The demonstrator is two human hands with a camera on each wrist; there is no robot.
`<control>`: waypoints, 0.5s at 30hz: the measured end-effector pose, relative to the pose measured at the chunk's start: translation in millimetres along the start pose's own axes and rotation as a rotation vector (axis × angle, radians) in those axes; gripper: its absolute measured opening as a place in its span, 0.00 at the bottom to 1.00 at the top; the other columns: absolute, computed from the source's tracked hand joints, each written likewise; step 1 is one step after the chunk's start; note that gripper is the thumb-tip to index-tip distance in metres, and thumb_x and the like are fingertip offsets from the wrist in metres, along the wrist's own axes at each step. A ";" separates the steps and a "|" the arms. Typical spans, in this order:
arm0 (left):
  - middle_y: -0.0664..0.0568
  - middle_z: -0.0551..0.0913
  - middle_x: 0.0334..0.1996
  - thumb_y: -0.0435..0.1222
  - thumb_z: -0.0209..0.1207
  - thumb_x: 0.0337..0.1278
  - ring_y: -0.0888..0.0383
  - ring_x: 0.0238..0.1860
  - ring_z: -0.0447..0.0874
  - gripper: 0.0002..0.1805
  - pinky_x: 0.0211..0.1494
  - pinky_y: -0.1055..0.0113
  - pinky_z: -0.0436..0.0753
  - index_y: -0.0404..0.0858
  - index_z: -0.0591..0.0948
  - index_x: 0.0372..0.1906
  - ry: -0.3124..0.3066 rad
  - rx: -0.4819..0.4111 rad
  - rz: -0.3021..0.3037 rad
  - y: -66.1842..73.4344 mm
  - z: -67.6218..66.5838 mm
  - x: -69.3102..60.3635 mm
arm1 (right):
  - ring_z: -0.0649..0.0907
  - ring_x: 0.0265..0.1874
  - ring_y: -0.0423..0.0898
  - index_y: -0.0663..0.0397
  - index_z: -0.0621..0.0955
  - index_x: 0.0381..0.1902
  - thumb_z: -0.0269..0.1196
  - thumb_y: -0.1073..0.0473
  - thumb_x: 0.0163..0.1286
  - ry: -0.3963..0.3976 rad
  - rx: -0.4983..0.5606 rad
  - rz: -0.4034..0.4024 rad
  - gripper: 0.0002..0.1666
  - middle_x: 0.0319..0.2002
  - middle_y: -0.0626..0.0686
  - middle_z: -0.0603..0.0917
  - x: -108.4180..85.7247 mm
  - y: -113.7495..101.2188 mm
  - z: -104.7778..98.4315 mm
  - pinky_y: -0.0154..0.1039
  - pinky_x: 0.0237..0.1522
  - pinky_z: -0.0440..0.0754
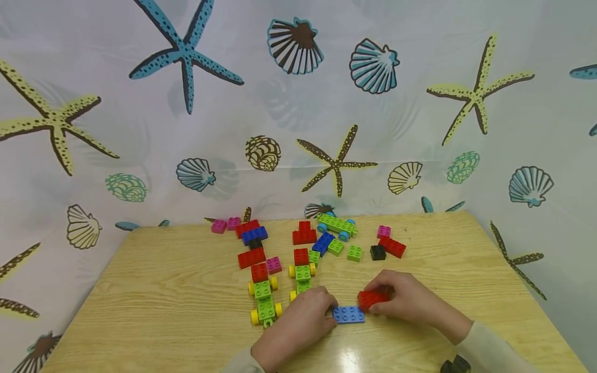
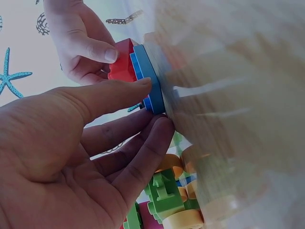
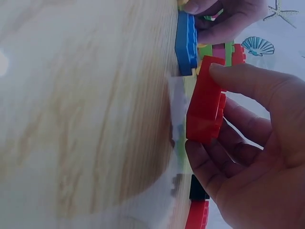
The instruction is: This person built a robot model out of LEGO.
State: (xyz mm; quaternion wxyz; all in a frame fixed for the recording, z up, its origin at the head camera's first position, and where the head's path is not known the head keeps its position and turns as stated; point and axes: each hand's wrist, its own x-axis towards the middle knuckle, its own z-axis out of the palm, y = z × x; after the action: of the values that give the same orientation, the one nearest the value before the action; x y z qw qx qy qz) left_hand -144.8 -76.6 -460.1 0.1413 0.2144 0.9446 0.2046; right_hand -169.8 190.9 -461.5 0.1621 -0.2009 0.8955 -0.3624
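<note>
On the table, my left hand [image 1: 305, 317] grips the left end of a light blue toy building brick [image 1: 349, 314], thumb on the near side and fingers at the end. My right hand [image 1: 409, 299] pinches a red brick [image 1: 371, 299] between thumb and fingers, just right of the blue one. In the right wrist view the red brick [image 3: 204, 102] is slightly tilted, its studs facing away from the table. The blue brick [image 3: 186, 43] lies flat on the wood there. Whether the two bricks touch is unclear.
Left of my left hand stand two green wheeled chains [image 1: 266, 309] with yellow wheels. Behind them lie red, blue, pink, green and black bricks, and a green car base [image 1: 337, 224] with blue wheels. Black pieces [image 1: 456, 365] sit by my right sleeve. A patterned curtain [image 1: 224, 134] backs the table.
</note>
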 end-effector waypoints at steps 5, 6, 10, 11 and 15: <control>0.55 0.91 0.45 0.39 0.76 0.70 0.65 0.43 0.84 0.14 0.57 0.63 0.91 0.40 0.94 0.56 -0.001 -0.001 0.000 -0.1 -0.2 0.0 | 0.84 0.50 0.44 0.45 0.91 0.56 0.82 0.52 0.69 -0.022 0.006 -0.033 0.20 0.52 0.45 0.90 -0.3 -7.5 3.4 0.33 0.53 0.85; 0.55 0.91 0.45 0.39 0.76 0.70 0.65 0.43 0.84 0.14 0.58 0.63 0.91 0.40 0.94 0.56 -0.002 -0.001 0.000 -0.1 -0.3 0.0 | 0.84 0.50 0.44 0.45 0.91 0.56 0.82 0.52 0.68 -0.023 0.002 -0.040 0.20 0.52 0.45 0.90 -0.1 -8.2 4.3 0.33 0.53 0.85; 0.55 0.91 0.46 0.40 0.75 0.70 0.65 0.43 0.84 0.14 0.58 0.62 0.91 0.40 0.94 0.56 -0.007 -0.003 -0.007 0.1 -0.6 0.2 | 0.83 0.49 0.42 0.44 0.90 0.56 0.82 0.52 0.68 -0.033 -0.013 -0.051 0.20 0.52 0.44 0.90 1.1 -8.7 7.7 0.33 0.54 0.83; 0.55 0.91 0.46 0.40 0.75 0.70 0.65 0.43 0.84 0.14 0.58 0.62 0.91 0.40 0.94 0.56 -0.008 -0.004 -0.009 0.1 -0.6 0.3 | 0.83 0.49 0.42 0.43 0.90 0.56 0.82 0.52 0.68 -0.035 -0.018 -0.051 0.20 0.52 0.43 0.90 1.4 -8.7 8.3 0.33 0.54 0.83; 0.55 0.90 0.45 0.40 0.76 0.70 0.65 0.42 0.82 0.14 0.57 0.62 0.90 0.40 0.94 0.56 -0.012 -0.005 -0.016 -0.3 -0.3 0.5 | 0.82 0.49 0.43 0.42 0.90 0.56 0.82 0.52 0.68 -0.047 -0.019 -0.053 0.20 0.51 0.43 0.89 1.8 -10.1 10.5 0.35 0.54 0.83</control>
State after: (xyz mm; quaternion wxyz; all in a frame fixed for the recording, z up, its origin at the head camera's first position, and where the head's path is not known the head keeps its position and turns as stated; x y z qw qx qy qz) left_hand -145.4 -76.7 -460.1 0.1490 0.2074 0.9449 0.2047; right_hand -164.4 177.3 -461.7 0.1718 -0.2344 0.8894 -0.3530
